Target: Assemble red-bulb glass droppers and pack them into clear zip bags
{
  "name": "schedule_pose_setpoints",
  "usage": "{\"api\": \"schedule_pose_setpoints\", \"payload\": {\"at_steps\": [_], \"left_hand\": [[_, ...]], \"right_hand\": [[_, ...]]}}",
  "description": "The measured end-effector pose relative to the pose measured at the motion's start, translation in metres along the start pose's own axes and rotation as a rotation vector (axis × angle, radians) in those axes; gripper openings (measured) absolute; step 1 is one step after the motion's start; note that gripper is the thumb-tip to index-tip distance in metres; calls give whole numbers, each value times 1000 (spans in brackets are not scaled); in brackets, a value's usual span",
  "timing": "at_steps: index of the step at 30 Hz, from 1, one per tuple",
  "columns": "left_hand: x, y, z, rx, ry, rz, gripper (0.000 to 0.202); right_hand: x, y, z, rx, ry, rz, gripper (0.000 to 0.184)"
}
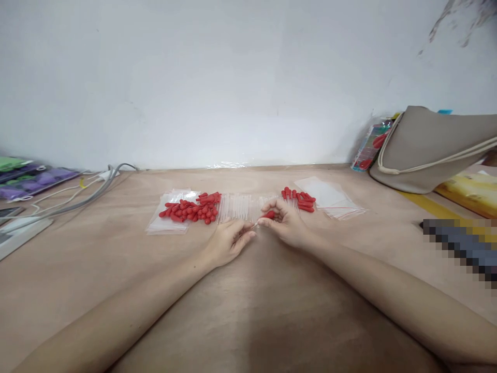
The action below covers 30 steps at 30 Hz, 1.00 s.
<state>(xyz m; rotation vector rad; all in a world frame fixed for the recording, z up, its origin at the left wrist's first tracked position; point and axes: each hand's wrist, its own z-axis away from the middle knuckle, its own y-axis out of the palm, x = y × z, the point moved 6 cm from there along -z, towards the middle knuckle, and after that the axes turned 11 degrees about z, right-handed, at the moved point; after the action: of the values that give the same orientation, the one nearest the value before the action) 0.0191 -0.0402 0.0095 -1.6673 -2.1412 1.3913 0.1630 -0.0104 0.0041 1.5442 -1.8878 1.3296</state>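
Observation:
My left hand (229, 241) and my right hand (285, 224) meet at the table's middle. The left fingers pinch a thin clear glass tube (253, 226). The right fingers pinch a small red rubber bulb (269, 214) at the tube's end. Just behind the hands lies a row of clear glass tubes (243, 206). A heap of loose red bulbs (192, 208) lies to the left on a clear plastic bag (163, 224). Several droppers with red bulbs fitted (301, 200) lie to the right.
A stack of clear zip bags (330, 199) lies right of the droppers. A beige bag (430, 147) rests at the far right beside colourful packets (370, 145). Grey cables (85, 194) and purple-green packets (27, 178) sit at the left. A white wall stands behind the wooden table (248, 311).

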Motion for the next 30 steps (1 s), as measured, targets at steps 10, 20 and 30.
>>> {"api": "schedule_pose_setpoints", "payload": {"at_steps": [10,20,30], "left_hand": [[9,3,-2,-6,-76,-55,11],[8,4,-4,4,-105,-76,19],[26,6,-31,-123,-249,-301,19]], "right_hand": [[-38,-76,-76,-84,253,794,28],[-64,-56,-75,149,307,1106,34],[-88,-129,-53,320,594,1162,18]]}}
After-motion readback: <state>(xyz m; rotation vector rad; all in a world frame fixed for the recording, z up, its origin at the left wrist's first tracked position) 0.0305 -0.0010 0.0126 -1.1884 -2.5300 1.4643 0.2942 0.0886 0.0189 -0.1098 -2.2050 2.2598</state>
